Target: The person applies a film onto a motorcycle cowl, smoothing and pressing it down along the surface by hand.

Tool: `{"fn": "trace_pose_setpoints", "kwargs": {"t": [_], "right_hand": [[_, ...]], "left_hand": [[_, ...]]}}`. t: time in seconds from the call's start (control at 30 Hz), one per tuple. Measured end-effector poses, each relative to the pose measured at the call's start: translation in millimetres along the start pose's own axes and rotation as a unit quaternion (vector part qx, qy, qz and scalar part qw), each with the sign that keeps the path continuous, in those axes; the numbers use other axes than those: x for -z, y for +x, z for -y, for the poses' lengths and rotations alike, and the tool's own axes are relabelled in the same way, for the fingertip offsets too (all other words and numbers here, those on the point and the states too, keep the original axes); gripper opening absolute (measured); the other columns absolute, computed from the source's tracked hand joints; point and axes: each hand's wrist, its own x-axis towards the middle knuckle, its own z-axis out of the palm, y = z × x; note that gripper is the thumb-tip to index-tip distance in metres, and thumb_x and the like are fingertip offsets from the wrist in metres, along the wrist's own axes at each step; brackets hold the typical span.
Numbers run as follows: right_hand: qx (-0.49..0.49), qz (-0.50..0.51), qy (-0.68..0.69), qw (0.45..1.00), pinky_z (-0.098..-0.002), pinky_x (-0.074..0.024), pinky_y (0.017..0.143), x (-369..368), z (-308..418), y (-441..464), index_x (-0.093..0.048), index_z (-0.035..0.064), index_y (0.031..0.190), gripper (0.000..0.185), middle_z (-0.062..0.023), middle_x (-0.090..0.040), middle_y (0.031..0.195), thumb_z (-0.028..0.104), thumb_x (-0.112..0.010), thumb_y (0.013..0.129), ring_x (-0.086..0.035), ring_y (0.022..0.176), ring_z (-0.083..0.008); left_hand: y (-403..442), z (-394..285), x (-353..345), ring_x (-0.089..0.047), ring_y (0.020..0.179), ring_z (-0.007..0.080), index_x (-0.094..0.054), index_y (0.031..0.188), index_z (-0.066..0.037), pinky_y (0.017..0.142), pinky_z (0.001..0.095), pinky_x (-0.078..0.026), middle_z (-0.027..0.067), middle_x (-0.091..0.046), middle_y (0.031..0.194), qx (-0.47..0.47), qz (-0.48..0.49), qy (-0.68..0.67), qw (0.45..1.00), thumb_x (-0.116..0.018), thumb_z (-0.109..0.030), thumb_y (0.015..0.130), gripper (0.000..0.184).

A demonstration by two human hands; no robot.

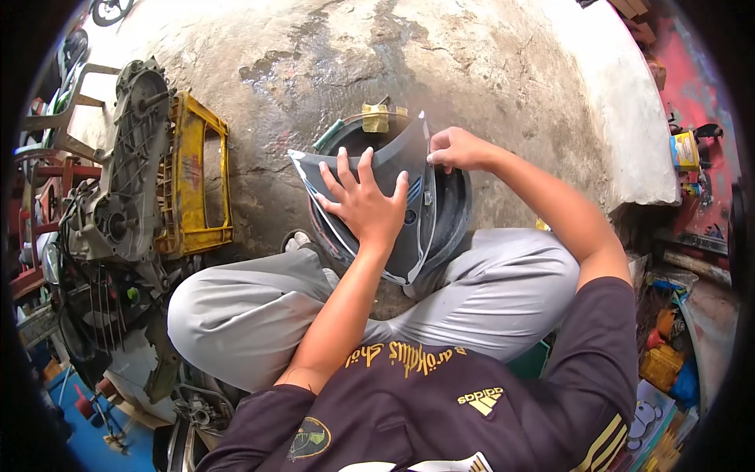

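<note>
A dark grey, pointed plastic panel with pale, worn edges lies across a round black basin between my bent knees. My left hand rests on top of the panel, its fingers spread wide. At the panel's upper right edge is my right hand, its fingers curled together; whatever they pinch is too small to make out. On the far rim of the basin sit a yellowish block and a green stick-like item. The inside of the basin is mostly hidden by the panel.
To the left stand a yellow crate and a metal engine casing, with chairs behind. The concrete floor ahead has wet patches. At the right are a raised concrete slab, a yellow can and assorted clutter.
</note>
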Motion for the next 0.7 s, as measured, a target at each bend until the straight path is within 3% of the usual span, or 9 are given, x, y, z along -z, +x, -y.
{"fn": "trace_pose_setpoints", "kwargs": {"t": [0.07, 0.13, 0.3, 0.37, 0.6, 0.7], "right_hand": [[0.013, -0.005, 0.006, 1.0, -0.0336, -0.0547, 0.061, -2.8, -4.8, 1.9, -0.067, 0.0023, 0.088, 0.021, -0.0059, -0.068, 0.08, 0.022, -0.073, 0.094, -0.067, 0.064, -0.0162], [-0.037, -0.09, 0.025, 0.995, -0.0341, -0.0543, 0.061, -4.3, 9.7, -4.4, -0.067, 0.0015, 0.094, 0.022, -0.006, -0.066, 0.08, 0.022, -0.071, 0.096, -0.067, 0.062, -0.0175], [0.007, -0.025, -0.009, 1.0, -0.0357, -0.0549, 0.061, 2.0, 9.0, -5.5, -0.066, -0.0004, 0.097, 0.023, -0.0072, -0.066, 0.079, 0.022, -0.067, 0.1, -0.069, 0.063, -0.0196], [-0.024, -0.002, -0.098, 0.995, -0.0359, -0.0559, 0.062, 4.9, 14.8, -8.2, -0.067, -0.0011, 0.099, 0.026, -0.0085, -0.067, 0.076, 0.024, -0.066, 0.101, -0.071, 0.064, -0.0204], [-0.051, -0.026, -0.016, 0.998, -0.035, -0.0566, 0.061, 6.2, 14.9, -9.7, -0.069, 0.0, 0.097, 0.028, -0.0088, -0.068, 0.074, 0.027, -0.063, 0.103, -0.072, 0.065, -0.0198], [-0.085, 0.012, -0.015, 0.996, -0.0346, -0.0573, 0.064, 7.5, 16.9, -4.5, -0.07, -0.0006, 0.1, 0.03, -0.0073, -0.067, 0.079, 0.028, -0.061, 0.1, -0.07, 0.067, -0.0198]], "left_hand": [[-0.3, 0.3, 0.7, -0.02, 0.157, 0.0439, -0.055, 0.144, -0.023, 0.117, 0.0753, -0.017, 0.0123, -0.038, 0.163, -0.001, 0.002, 0.002, 1.0, -0.081, -0.053, 0.082, 0.073], [-0.4, -0.6, 1.0, -0.021, 0.157, 0.0446, -0.055, 0.144, -0.023, 0.117, 0.0753, -0.017, 0.0123, -0.037, 0.163, 0.001, 0.001, 0.003, 1.0, -0.081, -0.053, 0.082, 0.073], [-1.0, -1.6, 0.8, -0.02, 0.157, 0.0455, -0.055, 0.144, -0.023, 0.115, 0.077, -0.02, 0.0121, -0.037, 0.163, -0.004, 0.004, 0.007, 1.0, -0.081, -0.051, 0.082, 0.073], [-0.1, -3.2, 0.9, -0.02, 0.157, 0.0455, -0.055, 0.144, -0.024, 0.114, 0.0779, -0.021, 0.0119, -0.036, 0.163, -0.003, 0.007, 0.007, 1.0, -0.081, -0.051, 0.082, 0.073], [-1.2, -4.8, 0.3, -0.019, 0.156, 0.0463, -0.053, 0.145, -0.024, 0.114, 0.0798, -0.021, 0.0108, -0.035, 0.164, 0.015, 0.022, 0.01, 1.0, -0.08, -0.049, 0.084, 0.072], [0.2, -3.8, 0.7, -0.019, 0.156, 0.0465, -0.053, 0.145, -0.024, 0.114, 0.0795, -0.022, 0.0113, -0.034, 0.164, 0.01, 0.018, 0.011, 1.0, -0.08, -0.049, 0.084, 0.071]]}}
